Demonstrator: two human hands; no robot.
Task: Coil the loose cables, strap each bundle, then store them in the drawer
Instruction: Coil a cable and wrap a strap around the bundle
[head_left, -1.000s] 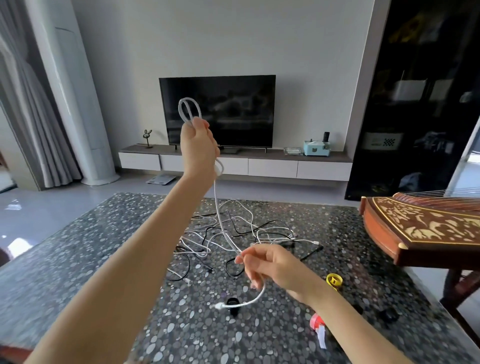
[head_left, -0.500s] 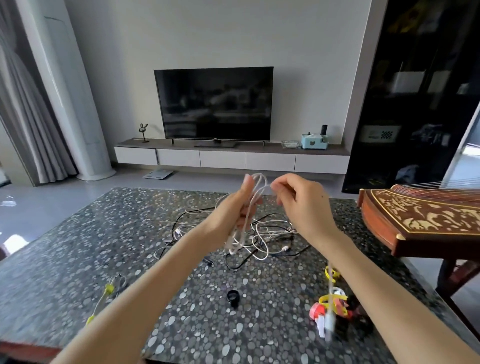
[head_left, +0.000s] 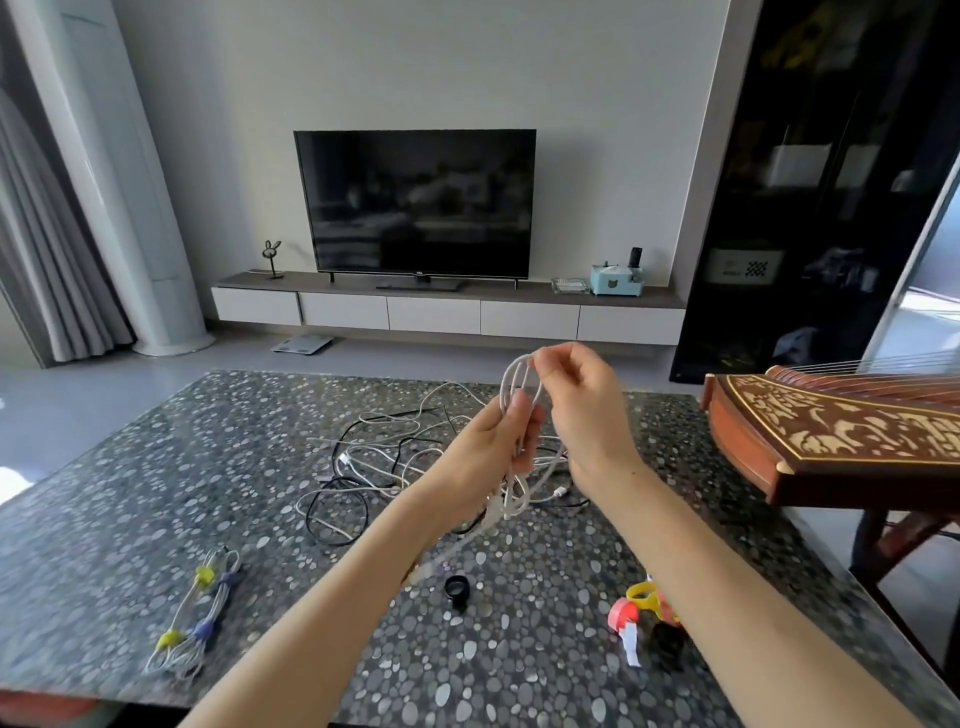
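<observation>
Your left hand (head_left: 491, 444) grips a white cable (head_left: 509, 382) gathered in long loops, thumb pressed over the strands. Your right hand (head_left: 584, 410) pinches the top of those loops between thumb and fingertips. The cable's tail hangs below your left wrist, blurred. Beneath, a tangle (head_left: 382, 460) of black and white cables lies on the table (head_left: 156, 493). Near left lie two strapped bundles (head_left: 197, 616); near right, red and yellow straps (head_left: 636, 608), with a black ring (head_left: 457, 590) between.
</observation>
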